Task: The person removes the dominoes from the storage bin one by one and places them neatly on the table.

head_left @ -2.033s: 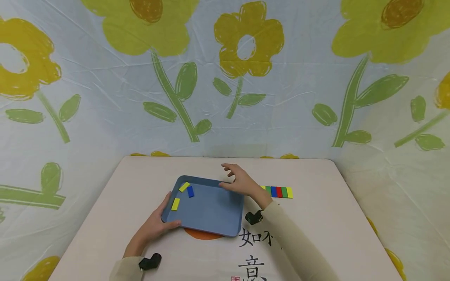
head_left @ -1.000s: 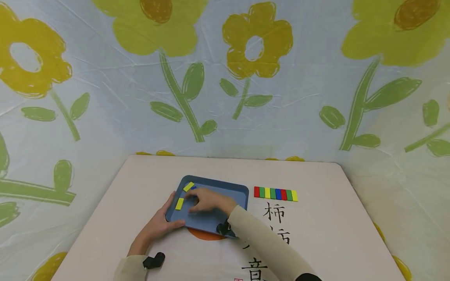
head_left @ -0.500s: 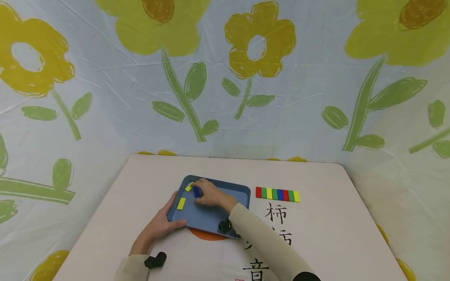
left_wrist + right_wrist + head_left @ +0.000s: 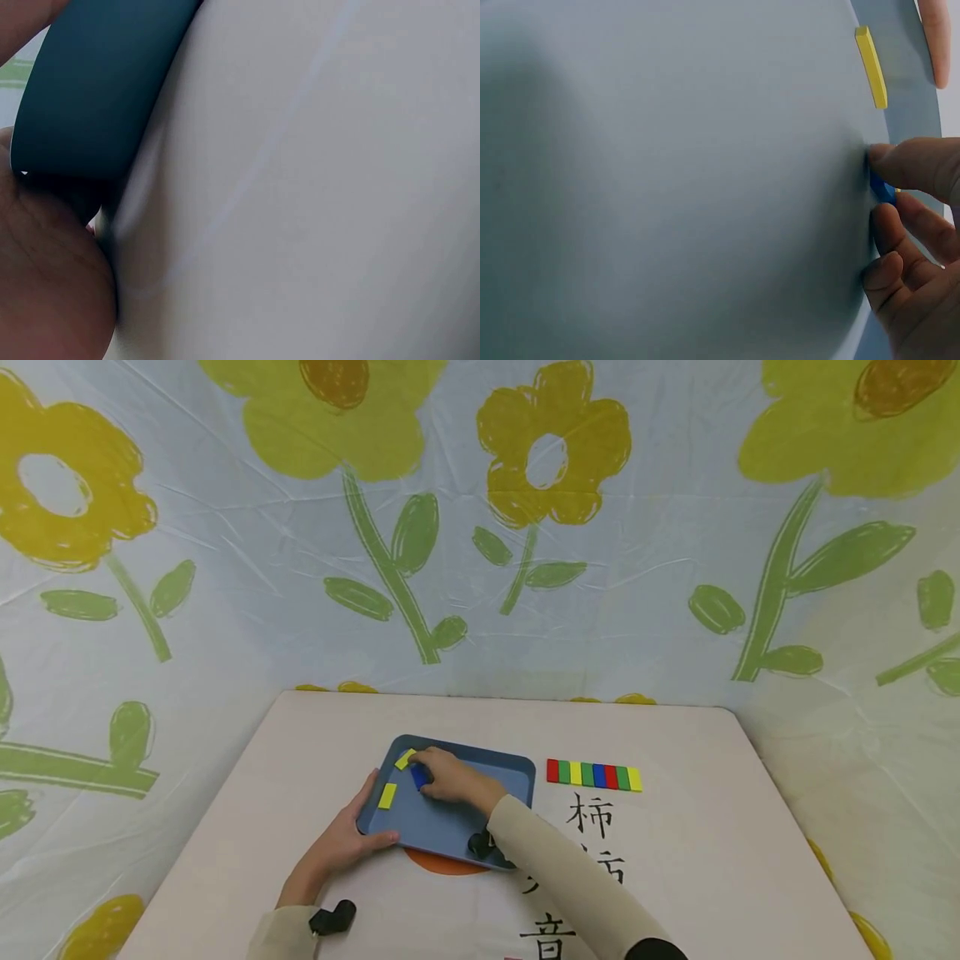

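My left hand (image 4: 341, 839) holds the near-left corner of a blue-grey tray (image 4: 450, 831), thumb at the front edge and fingers along the left side. Inside the tray, my right hand (image 4: 450, 777) pinches a blue block (image 4: 421, 778) between thumb and fingers. The right wrist view shows the thumb (image 4: 915, 161) over that blue block (image 4: 882, 186), close to the tray floor. One yellow block (image 4: 406, 759) lies just beyond it, and another yellow block (image 4: 387, 796) lies near the left wall. In the left wrist view the tray's wall (image 4: 90, 97) fills the upper left.
Right of the tray, a straight row of red, green, yellow and blue blocks (image 4: 593, 775) lies on the pale table (image 4: 690, 827). Black printed characters (image 4: 588, 814) and an orange shape (image 4: 442, 862) mark the table surface. A flowered cloth (image 4: 630, 635) hangs behind.
My right hand has moved left from the tray's far right edge to the blue block and taken hold of it. The left hand keeps its hold on the tray. The head view has shifted slightly.
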A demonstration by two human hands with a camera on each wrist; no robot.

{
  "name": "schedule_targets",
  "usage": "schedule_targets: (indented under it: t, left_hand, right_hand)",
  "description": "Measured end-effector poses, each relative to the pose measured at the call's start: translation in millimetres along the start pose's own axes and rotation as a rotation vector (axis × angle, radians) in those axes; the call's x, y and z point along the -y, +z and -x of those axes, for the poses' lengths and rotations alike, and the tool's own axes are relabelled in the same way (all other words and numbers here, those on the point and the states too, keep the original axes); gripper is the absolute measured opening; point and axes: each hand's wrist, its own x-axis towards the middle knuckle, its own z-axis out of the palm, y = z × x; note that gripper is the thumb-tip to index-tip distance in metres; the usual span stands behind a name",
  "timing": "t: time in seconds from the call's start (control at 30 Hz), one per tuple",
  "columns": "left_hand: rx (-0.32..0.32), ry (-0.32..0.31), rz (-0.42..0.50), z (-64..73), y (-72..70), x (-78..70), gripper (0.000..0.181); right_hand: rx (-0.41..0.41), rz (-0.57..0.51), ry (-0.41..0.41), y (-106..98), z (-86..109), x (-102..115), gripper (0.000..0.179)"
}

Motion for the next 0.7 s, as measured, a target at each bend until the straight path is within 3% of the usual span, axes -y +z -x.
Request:
schedule_targets:
  t: [0.3, 0.7]
  left_hand:
    - [-0.002, 0.001, -0.005, 0.4, 0.5, -0.5, 0.114]
    - [-0.002, 0.000, 0.003, 0.1, 0.7, -0.8, 0.113]
  right_hand:
    - [-0.009, 0.000, 0.032, -2.4, 1.3, -6.0, 0.064]
    - [0.018, -0.024, 0.043, -1.8, 1.8, -4.8, 0.060]
